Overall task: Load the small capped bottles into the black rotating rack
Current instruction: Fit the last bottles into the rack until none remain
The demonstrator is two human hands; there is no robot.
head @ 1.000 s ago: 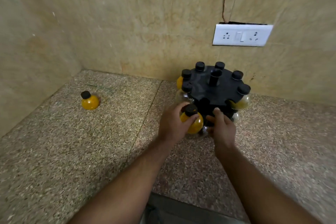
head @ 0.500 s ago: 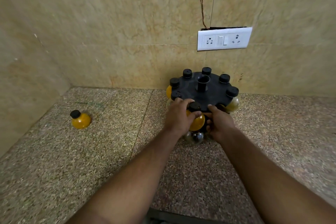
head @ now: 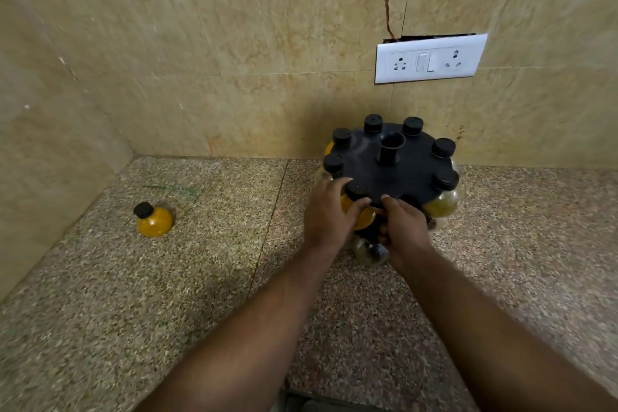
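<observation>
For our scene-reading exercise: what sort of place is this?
Probably a home kitchen corner: a speckled stone counter, a white socket plate on the tiled wall, a black rack of capped bottles.

No lettering, brand, number or sign can be read anywhere: the black rack [head: 364, 162], the bottle caps [head: 443, 146], the loose orange bottle [head: 155, 222] on the counter [head: 167, 294] and the white socket plate [head: 431, 58] on the wall carry no legible marks
</observation>
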